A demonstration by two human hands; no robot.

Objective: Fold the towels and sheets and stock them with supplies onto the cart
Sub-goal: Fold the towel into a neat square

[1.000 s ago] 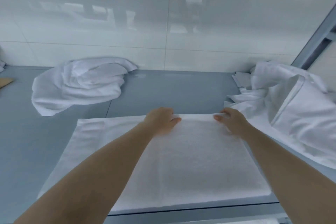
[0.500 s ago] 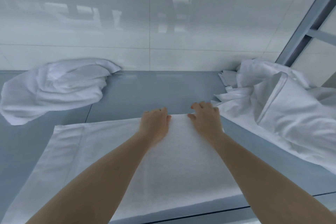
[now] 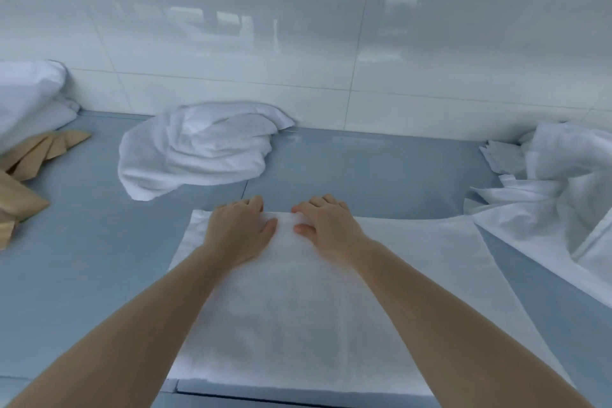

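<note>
A white towel [image 3: 298, 318] lies flat and folded on the grey-blue table [image 3: 364, 169] in front of me. My left hand [image 3: 241, 228] rests palm down on its far edge, left of centre. My right hand [image 3: 326, 225] lies flat beside it on the same far edge, fingers reaching over the fold. Both hands press the cloth and hold nothing. A crumpled white towel [image 3: 202, 149] sits further back on the left near the wall. A rumpled white sheet [image 3: 559, 205] is heaped at the right.
Tan folded paper bags [image 3: 29, 162] lie at the left edge. A white bundle of linen [image 3: 26, 96] sits in the back left corner. A glossy white tiled wall [image 3: 331, 43] closes off the far side of the table.
My hands have come together on the towel's far edge and sit further left along it. The view has swung left, bringing the paper bags and the left linen bundle into sight.
</note>
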